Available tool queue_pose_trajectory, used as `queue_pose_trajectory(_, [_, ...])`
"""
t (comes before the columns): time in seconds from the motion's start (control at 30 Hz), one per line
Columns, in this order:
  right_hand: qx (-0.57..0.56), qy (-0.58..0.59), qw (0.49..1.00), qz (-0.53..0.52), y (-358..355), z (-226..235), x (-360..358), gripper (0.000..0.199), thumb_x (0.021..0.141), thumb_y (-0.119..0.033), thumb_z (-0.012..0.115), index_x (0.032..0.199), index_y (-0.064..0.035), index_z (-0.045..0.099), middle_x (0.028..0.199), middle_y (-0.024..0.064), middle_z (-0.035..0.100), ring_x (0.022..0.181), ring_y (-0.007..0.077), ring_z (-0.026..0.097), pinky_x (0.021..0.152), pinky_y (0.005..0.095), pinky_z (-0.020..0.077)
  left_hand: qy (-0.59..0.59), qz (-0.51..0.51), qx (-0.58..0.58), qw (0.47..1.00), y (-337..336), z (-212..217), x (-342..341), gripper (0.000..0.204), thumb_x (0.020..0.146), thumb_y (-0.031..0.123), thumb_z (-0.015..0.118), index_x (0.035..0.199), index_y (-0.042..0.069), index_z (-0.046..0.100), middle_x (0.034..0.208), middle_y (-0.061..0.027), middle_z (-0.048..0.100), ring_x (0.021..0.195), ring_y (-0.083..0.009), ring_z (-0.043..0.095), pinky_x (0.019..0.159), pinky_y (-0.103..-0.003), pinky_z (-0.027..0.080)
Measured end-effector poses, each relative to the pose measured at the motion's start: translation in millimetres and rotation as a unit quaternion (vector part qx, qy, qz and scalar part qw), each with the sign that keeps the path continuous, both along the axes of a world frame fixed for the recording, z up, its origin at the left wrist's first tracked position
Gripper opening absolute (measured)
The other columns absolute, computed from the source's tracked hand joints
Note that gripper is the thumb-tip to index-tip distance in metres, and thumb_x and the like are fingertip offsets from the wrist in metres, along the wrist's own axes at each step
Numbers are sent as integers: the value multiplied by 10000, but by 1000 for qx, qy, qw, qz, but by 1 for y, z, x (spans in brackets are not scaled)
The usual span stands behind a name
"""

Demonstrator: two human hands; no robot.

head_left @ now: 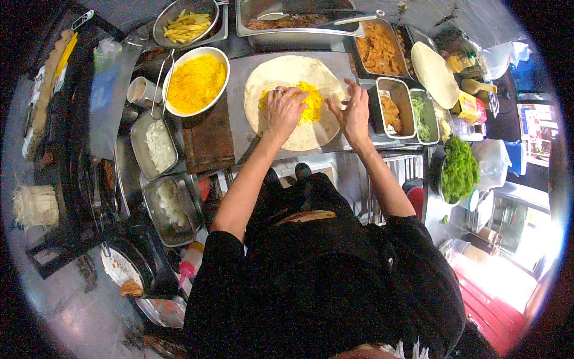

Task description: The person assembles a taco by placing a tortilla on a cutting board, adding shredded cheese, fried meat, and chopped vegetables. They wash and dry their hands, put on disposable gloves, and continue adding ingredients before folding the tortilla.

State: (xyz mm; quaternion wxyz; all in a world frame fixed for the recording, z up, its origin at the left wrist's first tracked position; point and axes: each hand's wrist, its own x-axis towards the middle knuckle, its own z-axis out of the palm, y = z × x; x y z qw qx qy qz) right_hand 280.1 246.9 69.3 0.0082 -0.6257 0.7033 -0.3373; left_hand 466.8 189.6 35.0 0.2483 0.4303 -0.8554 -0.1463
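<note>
Left hand (286,109): fingers curled over yellow shredded filling (311,106); grasp unclear.
Right hand (354,113): fingers parted, seemingly empty.
Large round pale flatbread (287,69): beneath left fingers.
Spill: outward finger-push could scatter filling.

A plain black top (323,281) is worn, and it fills the lower middle of the frame. Its sleeves (216,257) are short and rather wide, leaving both forearms (248,188) bare. One finger of the left hand (286,113) carries a ring (278,91). The shoes (303,170), near the centre, are dark.
</note>
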Motion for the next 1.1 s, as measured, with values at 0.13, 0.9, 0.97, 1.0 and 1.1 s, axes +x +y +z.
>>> queue_pose_trajectory(0.13, [-7,16,1000,12,3,6,-12,659,754,-222,821,1282,-19,481,1090,143,511,974,231,548,726,318,584,-1,10,-10,1000,5,10,-7,528,730,315,746,1214,140,628,1299,-75,557,1147,-280,523,998,-452,362])
queue_pose_trajectory(0.9, [-47,-129,964,228,-119,114,89,657,728,-396,825,1207,-35,554,930,135,592,848,208,618,736,344,527,193,138,-4,972,-5,74,41,102,827,109,656,909,66,699,904,-159,684,832,-352,647,755,-449,495])
queue_pose_trajectory(0.97, [-66,-108,959,252,-133,115,114,672,718,-430,822,1197,-39,560,918,138,586,847,228,608,727,351,516,265,188,23,946,-17,89,78,109,835,102,648,913,50,704,933,-160,683,883,-357,644,794,-446,491])
queue_pose_trajectory(1.0, [-42,-107,963,242,-136,119,124,681,713,-445,821,1194,-39,562,918,141,586,844,236,603,720,353,511,231,218,-4,948,-27,97,95,119,839,94,640,924,41,705,937,-164,682,895,-358,643,809,-446,491])
queue_pose_trajectory(1.1, [-13,-120,961,248,-140,120,144,689,707,-456,817,1181,-29,556,918,161,587,838,274,591,740,393,496,83,263,-66,959,-61,96,144,155,845,36,597,960,-34,674,925,-215,648,917,-359,627,831,-444,484])
